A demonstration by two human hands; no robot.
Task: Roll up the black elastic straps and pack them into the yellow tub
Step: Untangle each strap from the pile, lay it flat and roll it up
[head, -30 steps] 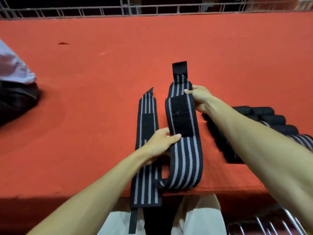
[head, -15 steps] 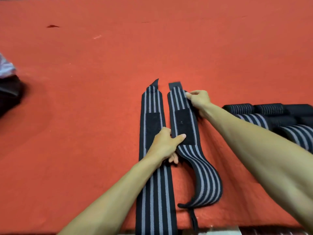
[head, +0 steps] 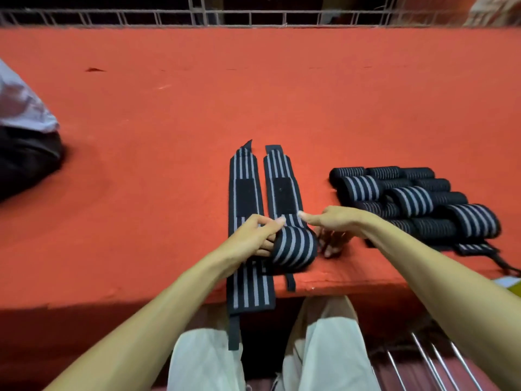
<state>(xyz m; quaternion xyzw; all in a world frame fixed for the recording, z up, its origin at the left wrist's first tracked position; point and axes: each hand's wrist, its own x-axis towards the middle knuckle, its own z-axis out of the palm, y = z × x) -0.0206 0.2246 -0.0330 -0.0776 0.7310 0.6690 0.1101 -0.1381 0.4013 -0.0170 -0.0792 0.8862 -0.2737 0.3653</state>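
Two black straps with grey stripes lie side by side on the red table. The left strap is flat and hangs over the near edge. The right strap is partly rolled, its roll sitting at the near end. My left hand grips the roll's left side, thumb on top. My right hand holds its right side, thumb stretched over the strap and fingers curled down beside it. A pile of rolled straps sits to the right. A yellow patch shows at the right edge.
The red table stretches far back to a wire grid rail. A dark and white bundle lies at the left edge. Metal bars show below the table on the right, beside my lap.
The right strap's near end, curved loose half a second ago, is now rolled into a cylinder. Both hands moved toward me and onto the roll.
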